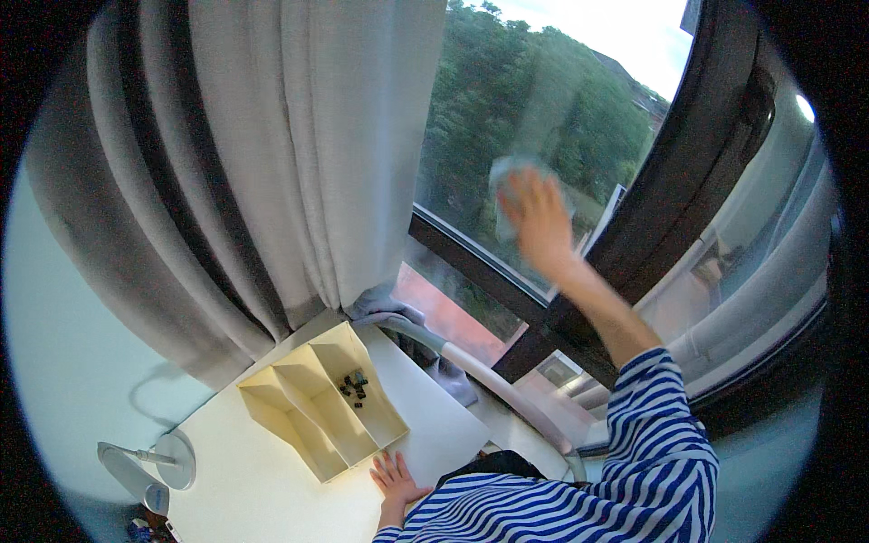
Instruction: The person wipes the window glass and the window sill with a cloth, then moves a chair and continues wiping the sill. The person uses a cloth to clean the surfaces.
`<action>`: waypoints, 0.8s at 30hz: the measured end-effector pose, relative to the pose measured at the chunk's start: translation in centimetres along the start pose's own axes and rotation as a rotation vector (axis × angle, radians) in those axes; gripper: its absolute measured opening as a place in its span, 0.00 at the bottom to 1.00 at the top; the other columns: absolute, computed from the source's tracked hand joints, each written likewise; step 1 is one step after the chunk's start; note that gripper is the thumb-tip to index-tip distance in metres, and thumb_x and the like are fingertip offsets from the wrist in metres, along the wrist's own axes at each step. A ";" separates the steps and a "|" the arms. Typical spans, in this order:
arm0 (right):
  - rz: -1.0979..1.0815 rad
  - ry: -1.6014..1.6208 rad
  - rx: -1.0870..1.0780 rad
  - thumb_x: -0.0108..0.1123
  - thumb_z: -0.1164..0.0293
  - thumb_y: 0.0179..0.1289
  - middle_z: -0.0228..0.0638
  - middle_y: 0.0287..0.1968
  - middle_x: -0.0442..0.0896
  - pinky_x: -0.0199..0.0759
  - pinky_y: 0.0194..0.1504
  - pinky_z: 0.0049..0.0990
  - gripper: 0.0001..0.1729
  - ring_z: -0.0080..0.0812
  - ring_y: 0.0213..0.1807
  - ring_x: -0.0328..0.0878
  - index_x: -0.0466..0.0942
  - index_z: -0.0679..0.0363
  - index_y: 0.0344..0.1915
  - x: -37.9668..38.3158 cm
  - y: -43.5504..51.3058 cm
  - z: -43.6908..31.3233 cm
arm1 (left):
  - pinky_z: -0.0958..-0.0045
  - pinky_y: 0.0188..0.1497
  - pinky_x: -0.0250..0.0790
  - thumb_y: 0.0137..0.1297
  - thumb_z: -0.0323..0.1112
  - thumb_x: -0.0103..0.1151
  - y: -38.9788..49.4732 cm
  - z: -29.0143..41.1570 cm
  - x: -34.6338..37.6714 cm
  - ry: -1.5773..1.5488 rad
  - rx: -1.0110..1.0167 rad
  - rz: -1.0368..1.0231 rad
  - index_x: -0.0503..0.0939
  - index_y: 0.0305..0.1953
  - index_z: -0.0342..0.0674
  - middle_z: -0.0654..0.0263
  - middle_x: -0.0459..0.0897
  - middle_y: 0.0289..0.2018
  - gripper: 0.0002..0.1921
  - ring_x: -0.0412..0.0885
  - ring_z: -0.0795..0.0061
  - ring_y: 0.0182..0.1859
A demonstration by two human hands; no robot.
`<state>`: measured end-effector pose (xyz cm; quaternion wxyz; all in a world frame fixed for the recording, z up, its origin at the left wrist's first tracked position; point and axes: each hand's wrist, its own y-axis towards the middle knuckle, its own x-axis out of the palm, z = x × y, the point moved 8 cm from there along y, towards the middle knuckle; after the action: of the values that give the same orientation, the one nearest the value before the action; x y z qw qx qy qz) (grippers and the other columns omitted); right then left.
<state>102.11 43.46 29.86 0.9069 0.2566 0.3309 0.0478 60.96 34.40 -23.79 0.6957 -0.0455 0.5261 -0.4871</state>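
My right hand (540, 220) is raised with its fingers stretched over a pale, thin cloth or wipe (501, 173), holding it against the window pane (468, 136). The hand is somewhat blurred, and part of the cloth is hidden behind it. A hazy streak shows on the glass above. My left hand (397, 480) rests palm down on the white desk (244, 482), fingers apart and nothing in it. Its fingertips are close to the near edge of a cream-coloured divided box (333, 475).
Several small black pieces (353, 387) lie in the box's right compartment. A white desk lamp (175, 458) stands at the left. Long grey curtains (366, 136) hang left of the pane. A dark window frame (652, 224) and a curved pale rail (475, 366) lie near my right arm.
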 end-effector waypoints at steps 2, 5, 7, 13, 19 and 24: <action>0.247 -0.007 0.202 0.69 0.69 0.53 0.40 0.77 0.62 0.44 0.76 0.60 0.47 0.53 0.80 0.50 0.64 0.42 0.75 -5.9 3.5 6.3 | 0.29 0.70 0.02 0.43 0.79 0.64 0.0 0.0 0.0 0.009 -0.003 -0.003 0.25 0.79 0.40 0.46 0.15 0.78 0.78 0.07 0.34 0.76; 0.386 -0.126 0.419 0.70 0.68 0.55 0.38 0.77 0.62 0.45 0.76 0.59 0.48 0.51 0.80 0.51 0.63 0.41 0.76 -10.5 6.8 12.1 | 0.29 0.70 0.02 0.42 0.78 0.66 -0.1 0.0 -0.1 0.024 -0.022 -0.030 0.24 0.79 0.40 0.46 0.15 0.78 0.78 0.08 0.35 0.76; 0.510 -0.086 0.374 0.70 0.69 0.55 0.36 0.77 0.63 0.46 0.76 0.58 0.47 0.49 0.80 0.52 0.63 0.40 0.76 -11.0 7.3 11.6 | 0.30 0.70 0.02 0.42 0.78 0.67 -0.1 0.1 -0.3 0.034 -0.030 -0.024 0.24 0.79 0.40 0.46 0.15 0.78 0.78 0.08 0.35 0.76; -0.149 0.044 -0.110 0.56 0.63 0.64 0.31 0.73 0.69 0.36 0.80 0.51 0.25 0.41 0.79 0.54 0.81 0.48 0.61 2.7 -1.8 -4.0 | 0.30 0.72 0.05 0.43 0.76 0.67 -0.5 0.3 -0.3 0.061 -0.050 -0.021 0.24 0.79 0.42 0.47 0.15 0.79 0.77 0.09 0.36 0.77; -0.194 0.215 -0.142 0.55 0.68 0.64 0.37 0.73 0.70 0.34 0.81 0.49 0.27 0.42 0.81 0.53 0.78 0.55 0.64 7.8 -11.9 -10.8 | 0.31 0.73 0.07 0.45 0.75 0.67 -0.5 0.4 0.0 0.099 -0.077 -0.033 0.27 0.79 0.42 0.48 0.16 0.79 0.75 0.10 0.36 0.77; -0.255 0.302 -0.151 0.56 0.66 0.64 0.43 0.73 0.69 0.31 0.82 0.49 0.29 0.45 0.81 0.52 0.75 0.59 0.66 11.0 -6.1 -13.4 | 0.29 0.72 0.07 0.44 0.77 0.66 -0.4 0.3 -0.1 0.013 -0.040 0.019 0.31 0.80 0.42 0.47 0.19 0.80 0.74 0.11 0.34 0.77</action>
<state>101.77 46.81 11.84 0.8623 0.1337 0.4885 -0.0045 60.94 34.17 -23.34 0.6957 -0.0511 0.5406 -0.4703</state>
